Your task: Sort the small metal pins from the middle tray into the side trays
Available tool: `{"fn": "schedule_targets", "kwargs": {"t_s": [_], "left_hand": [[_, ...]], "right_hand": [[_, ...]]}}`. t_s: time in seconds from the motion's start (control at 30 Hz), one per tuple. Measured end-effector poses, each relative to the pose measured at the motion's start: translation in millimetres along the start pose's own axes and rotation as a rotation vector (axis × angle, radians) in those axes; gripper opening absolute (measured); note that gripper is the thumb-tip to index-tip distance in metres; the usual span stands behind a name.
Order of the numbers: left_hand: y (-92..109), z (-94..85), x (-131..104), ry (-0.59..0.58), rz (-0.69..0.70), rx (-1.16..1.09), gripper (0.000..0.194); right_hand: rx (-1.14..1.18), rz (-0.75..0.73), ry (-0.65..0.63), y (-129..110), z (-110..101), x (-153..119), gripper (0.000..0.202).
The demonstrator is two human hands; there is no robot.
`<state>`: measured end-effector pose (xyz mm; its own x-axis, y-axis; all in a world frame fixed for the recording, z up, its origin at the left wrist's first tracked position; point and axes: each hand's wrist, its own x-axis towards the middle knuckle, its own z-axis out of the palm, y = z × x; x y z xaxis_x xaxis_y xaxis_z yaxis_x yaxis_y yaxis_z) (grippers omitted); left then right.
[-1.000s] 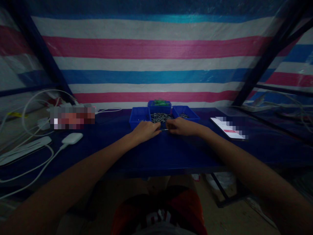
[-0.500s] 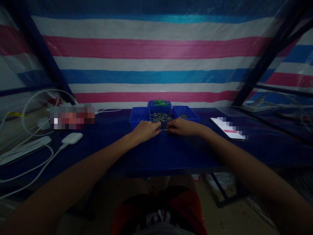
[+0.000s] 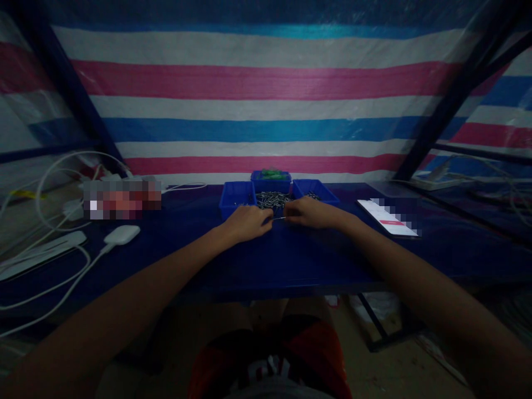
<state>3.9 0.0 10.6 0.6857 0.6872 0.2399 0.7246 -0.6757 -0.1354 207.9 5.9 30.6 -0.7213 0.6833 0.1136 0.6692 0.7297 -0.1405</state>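
A thin, shiny metal rod (image 3: 279, 218) spans the small gap between my hands, just above the blue table. My left hand (image 3: 248, 223) is closed on its left end, with thumb and fingertips pinched together. The other end disappears into the curled fingers of my right hand (image 3: 308, 213), which is closed too. How much of the rod lies inside the fingers is hidden. Directly behind my hands, a blue bin holds a heap of small dark metal pieces (image 3: 274, 199); my hands cover part of its front.
Small metal parts lie in a left blue bin (image 3: 236, 195) and a right blue bin (image 3: 319, 189). Green items (image 3: 271, 174) fill a rear bin. A phone (image 3: 388, 218) lies to the right; a white charger (image 3: 121, 235) and cables are at left. Striped sheeting (image 3: 266, 83) hangs behind.
The gap between my hands has widened slightly, and the rod between them now tilts a little, its right end higher. The bins and phone stay in place.
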Motion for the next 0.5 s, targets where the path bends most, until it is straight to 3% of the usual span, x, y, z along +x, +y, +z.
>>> {"fn": "schedule_targets", "kwargs": {"t_s": [0.5], "left_hand": [[-1.5,4.7,1.7,-0.066,-0.04,0.009,0.025]], "right_hand": [[0.093,-0.061,0.016,-9.1,-2.6,-1.2,0.007]]}}
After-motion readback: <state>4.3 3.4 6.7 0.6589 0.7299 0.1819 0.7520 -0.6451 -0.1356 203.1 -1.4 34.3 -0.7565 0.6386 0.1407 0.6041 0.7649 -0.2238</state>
